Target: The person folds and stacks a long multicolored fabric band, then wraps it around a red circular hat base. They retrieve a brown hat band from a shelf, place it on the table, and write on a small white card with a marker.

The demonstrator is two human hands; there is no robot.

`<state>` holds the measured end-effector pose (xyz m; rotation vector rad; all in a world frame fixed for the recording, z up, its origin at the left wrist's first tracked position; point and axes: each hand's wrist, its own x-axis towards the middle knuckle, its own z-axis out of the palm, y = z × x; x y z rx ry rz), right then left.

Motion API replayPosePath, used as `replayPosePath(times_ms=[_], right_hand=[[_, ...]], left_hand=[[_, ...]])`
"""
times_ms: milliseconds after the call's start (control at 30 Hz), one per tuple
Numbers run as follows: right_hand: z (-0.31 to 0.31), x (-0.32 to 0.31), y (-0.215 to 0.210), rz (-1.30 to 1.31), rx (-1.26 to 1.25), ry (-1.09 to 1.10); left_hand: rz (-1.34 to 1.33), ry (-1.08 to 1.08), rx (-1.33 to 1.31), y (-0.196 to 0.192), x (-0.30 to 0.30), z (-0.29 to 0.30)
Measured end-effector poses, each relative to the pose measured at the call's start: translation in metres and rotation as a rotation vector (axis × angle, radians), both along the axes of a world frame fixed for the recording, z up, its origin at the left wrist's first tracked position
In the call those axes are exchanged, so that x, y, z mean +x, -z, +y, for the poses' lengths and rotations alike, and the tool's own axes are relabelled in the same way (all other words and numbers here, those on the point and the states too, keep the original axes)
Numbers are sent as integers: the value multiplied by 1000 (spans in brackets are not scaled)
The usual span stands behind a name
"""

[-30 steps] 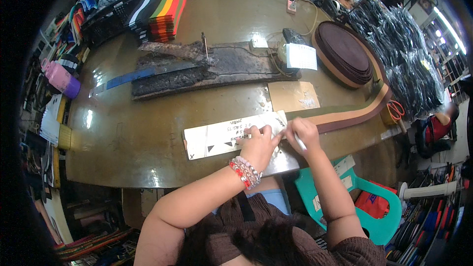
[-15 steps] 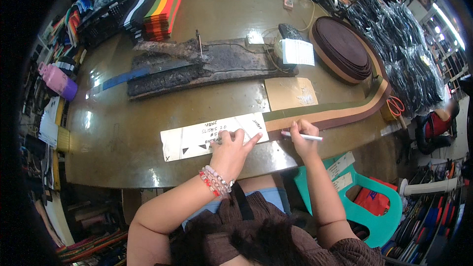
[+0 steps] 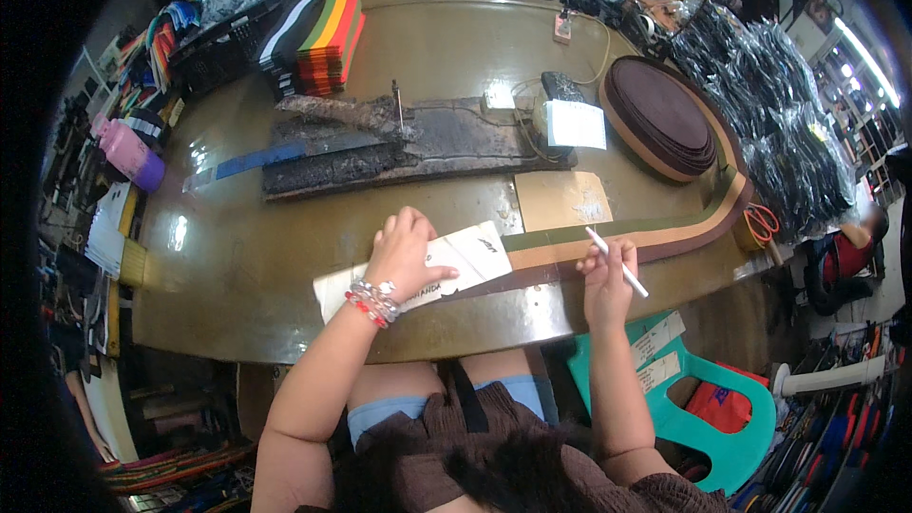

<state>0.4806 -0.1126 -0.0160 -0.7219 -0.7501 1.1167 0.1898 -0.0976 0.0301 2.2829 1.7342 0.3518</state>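
My left hand is on a long white card with handwriting, its fingers bent at the far edge and its thumb across the face. The card sits askew over the end of a striped webbing strap in green, tan and dark brown. Part of the card is hidden under my hand and wrist. Between the fingers of my right hand is a slim white pen, raised above the strap's near edge and slanting up to the left.
The strap runs right to a large coil. Behind lie a brown cardboard piece and a scorched dark board with an upright metal rod. Striped strips are stacked far left. Orange-handled scissors are at the right edge, above a green chair.
My left hand has shifted left and away from me, and the card has turned, its right end now angled farther up. The pen has lifted off the strap and swung from near level to slanting.
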Motion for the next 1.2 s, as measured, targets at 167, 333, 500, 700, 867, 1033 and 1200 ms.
replayPosePath(times_ms=[167, 333, 500, 700, 867, 1033, 1200], right_hand=[[-23, -38, -21, -118, 166, -128], [-33, -45, -82, -185, 246, -117], [-38, 17, -166, -17, 490, 459], [-63, 12, -238, -682, 610, 1082], [-50, -15, -237, -876, 767, 906], [-31, -75, -195, -1258, 776, -74], [-10, -206, -98, -1467, 940, -486]], left_hand=[[-988, -74, -118, -33, 20, 6], [-1086, 306, -90, -18, 95, -2], [-240, 12, 268, 28, 75, 11], [-363, 109, 37, 40, 14, -11], [-358, 107, 13, 39, -110, -45], [-326, -58, -130, 18, -218, -88], [-201, -104, 34, 17, -240, -90]])
